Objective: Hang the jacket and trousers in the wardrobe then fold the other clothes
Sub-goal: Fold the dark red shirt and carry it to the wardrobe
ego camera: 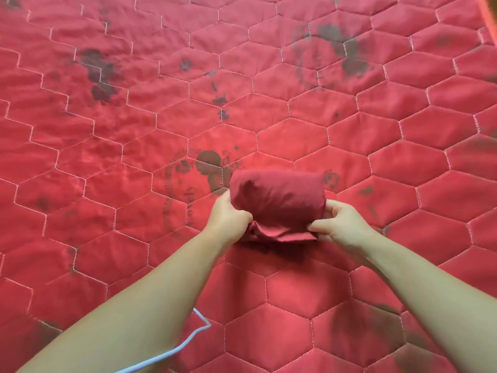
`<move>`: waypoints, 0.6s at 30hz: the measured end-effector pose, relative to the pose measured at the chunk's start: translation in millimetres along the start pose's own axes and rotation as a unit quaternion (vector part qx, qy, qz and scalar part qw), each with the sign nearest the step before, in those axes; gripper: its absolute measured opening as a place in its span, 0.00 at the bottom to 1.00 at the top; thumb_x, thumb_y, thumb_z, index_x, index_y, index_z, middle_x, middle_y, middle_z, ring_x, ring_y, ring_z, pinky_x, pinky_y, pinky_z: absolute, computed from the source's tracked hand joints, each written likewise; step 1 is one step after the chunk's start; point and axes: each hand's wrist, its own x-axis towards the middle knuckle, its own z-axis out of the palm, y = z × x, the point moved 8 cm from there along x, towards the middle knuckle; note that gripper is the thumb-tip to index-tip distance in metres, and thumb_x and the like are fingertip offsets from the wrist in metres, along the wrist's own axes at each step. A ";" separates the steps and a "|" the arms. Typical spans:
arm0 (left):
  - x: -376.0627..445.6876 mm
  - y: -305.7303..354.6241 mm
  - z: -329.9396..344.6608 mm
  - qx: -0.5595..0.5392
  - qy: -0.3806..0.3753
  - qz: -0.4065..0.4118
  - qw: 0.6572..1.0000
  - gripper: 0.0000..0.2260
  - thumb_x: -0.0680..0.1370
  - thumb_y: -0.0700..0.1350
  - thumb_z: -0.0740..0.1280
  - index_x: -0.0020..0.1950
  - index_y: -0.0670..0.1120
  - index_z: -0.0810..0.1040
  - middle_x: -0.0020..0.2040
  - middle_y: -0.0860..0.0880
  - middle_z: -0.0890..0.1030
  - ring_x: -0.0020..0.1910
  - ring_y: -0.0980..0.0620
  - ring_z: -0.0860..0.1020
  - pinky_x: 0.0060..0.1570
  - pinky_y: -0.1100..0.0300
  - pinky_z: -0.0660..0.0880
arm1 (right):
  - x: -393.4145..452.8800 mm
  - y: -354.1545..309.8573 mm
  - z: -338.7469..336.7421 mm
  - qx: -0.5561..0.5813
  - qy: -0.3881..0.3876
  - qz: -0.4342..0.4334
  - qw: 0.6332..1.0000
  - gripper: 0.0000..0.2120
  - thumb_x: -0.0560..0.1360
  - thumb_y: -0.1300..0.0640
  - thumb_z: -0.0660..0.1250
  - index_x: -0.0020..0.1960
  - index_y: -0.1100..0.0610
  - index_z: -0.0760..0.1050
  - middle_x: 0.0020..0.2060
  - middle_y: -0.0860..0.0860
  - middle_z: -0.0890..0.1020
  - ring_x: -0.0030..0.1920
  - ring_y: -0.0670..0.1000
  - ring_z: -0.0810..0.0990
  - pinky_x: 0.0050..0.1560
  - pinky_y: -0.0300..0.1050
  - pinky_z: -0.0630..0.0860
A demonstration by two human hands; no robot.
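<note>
Fingers of left hand point(229, 214) and right hand point(339, 221) pinch the rolled dark red garment point(278, 200) at both ends. Loose flap underneath. Suggest tucking it evenly, keeping roll tight against quilt point(134, 146).

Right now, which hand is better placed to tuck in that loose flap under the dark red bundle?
Probably the right hand: its fingertips already pinch the flap of the dark red bundle; the left hand grips the roll's side.
</note>
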 end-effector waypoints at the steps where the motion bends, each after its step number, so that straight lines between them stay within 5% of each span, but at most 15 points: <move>1: -2.3 2.8 -2.9 0.033 0.015 0.027 0.999 0.18 0.68 0.29 0.63 0.50 0.48 0.75 0.40 0.52 0.79 0.36 0.55 0.76 0.33 0.69 0.72 | -1.2 2.4 1.2 -0.020 0.005 0.002 1.000 0.14 0.71 0.76 0.65 0.52 0.62 0.79 0.40 0.53 0.83 0.35 0.45 0.81 0.35 0.37 0.77; 4: -9.7 6.4 -12.3 0.076 0.039 0.070 0.994 0.28 0.69 0.32 0.64 0.65 0.55 0.69 0.49 0.56 0.78 0.43 0.62 0.76 0.34 0.76 0.69 | -5.2 13.3 3.2 -0.018 -0.007 0.041 0.999 0.14 0.72 0.70 0.69 0.52 0.55 0.79 0.43 0.50 0.84 0.39 0.44 0.82 0.40 0.38 0.80; 8: -7.6 6.2 -19.6 0.121 -0.012 0.090 0.988 0.37 0.69 0.32 0.66 0.72 0.58 0.60 0.52 0.61 0.77 0.45 0.62 0.78 0.39 0.73 0.71 | -12.8 27.2 17.3 -0.026 -0.109 0.120 0.986 0.14 0.71 0.55 0.74 0.55 0.51 0.78 0.48 0.47 0.85 0.47 0.50 0.83 0.56 0.49 0.78; 12: -10.7 8.5 -22.6 0.231 -0.007 0.123 0.965 0.44 0.67 0.36 0.69 0.78 0.56 0.52 0.69 0.52 0.69 0.66 0.51 0.70 0.65 0.57 0.69 | -11.2 16.4 18.8 -0.020 -0.112 0.096 0.989 0.12 0.72 0.69 0.71 0.54 0.60 0.78 0.44 0.53 0.84 0.43 0.52 0.83 0.51 0.49 0.82; 15: -24.0 28.8 -11.1 0.436 0.053 0.270 0.857 0.49 0.63 0.41 0.71 0.79 0.54 0.50 0.78 0.47 0.54 0.76 0.44 0.54 0.73 0.46 0.57 | -12.1 1.1 15.9 -0.058 -0.081 0.060 0.993 0.12 0.70 0.74 0.67 0.51 0.63 0.78 0.39 0.54 0.83 0.37 0.48 0.81 0.39 0.39 0.81; 18: -32.4 38.3 22.6 0.534 -0.014 0.346 0.771 0.46 0.63 0.45 0.68 0.79 0.56 0.53 0.80 0.47 0.51 0.79 0.43 0.46 0.75 0.42 0.45 | -19.2 -16.6 5.8 -0.203 -0.037 0.040 0.978 0.09 0.66 0.68 0.68 0.45 0.61 0.77 0.30 0.51 0.80 0.31 0.50 0.77 0.35 0.40 0.75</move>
